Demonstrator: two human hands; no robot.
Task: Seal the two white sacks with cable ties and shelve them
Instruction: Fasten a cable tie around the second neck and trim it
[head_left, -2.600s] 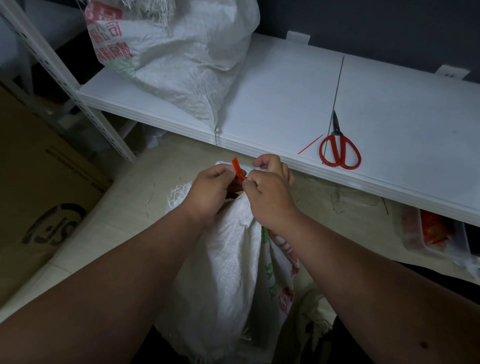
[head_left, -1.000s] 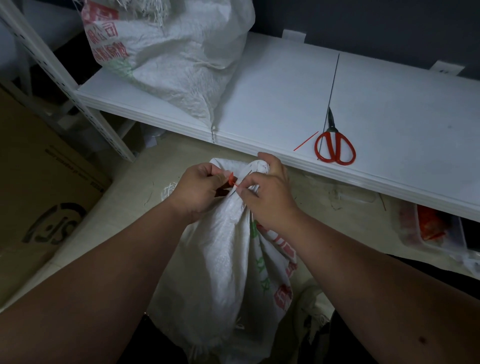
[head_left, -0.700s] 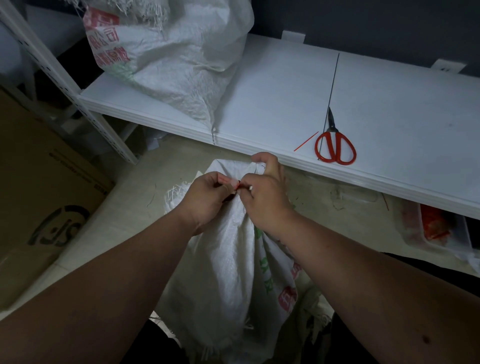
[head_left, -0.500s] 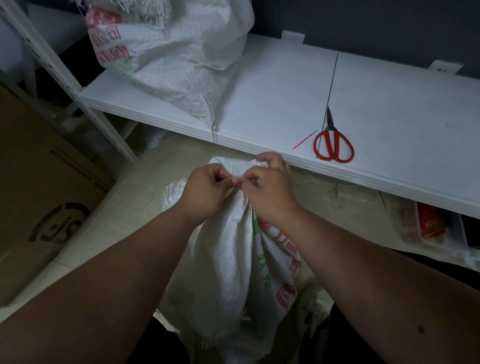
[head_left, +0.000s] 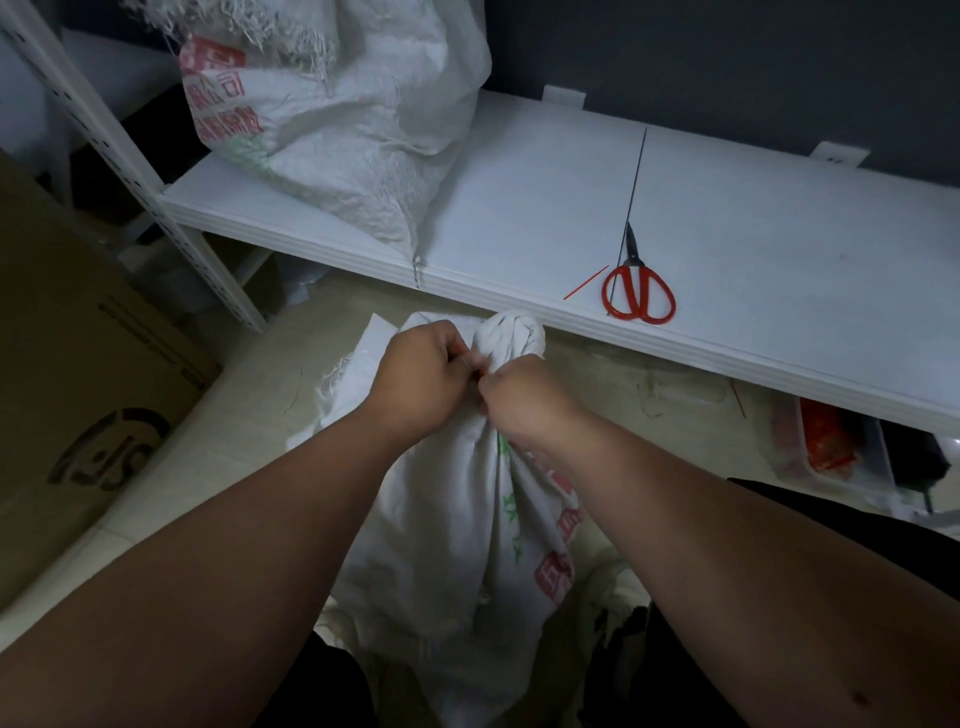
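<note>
Our left hand (head_left: 421, 376) and right hand (head_left: 524, 395) meet knuckle to knuckle at the gathered neck of the near white sack (head_left: 457, 525), both fists curled tight, pinching a red cable tie (head_left: 478, 372) of which only a sliver shows between them. We see the sack standing on the floor between our forearms. Beyond it, on the white shelf (head_left: 779, 249), lie red scissors (head_left: 638, 291) beside a red offcut (head_left: 586, 283). Far left, the second sack (head_left: 337, 119) sits on the shelf.
</note>
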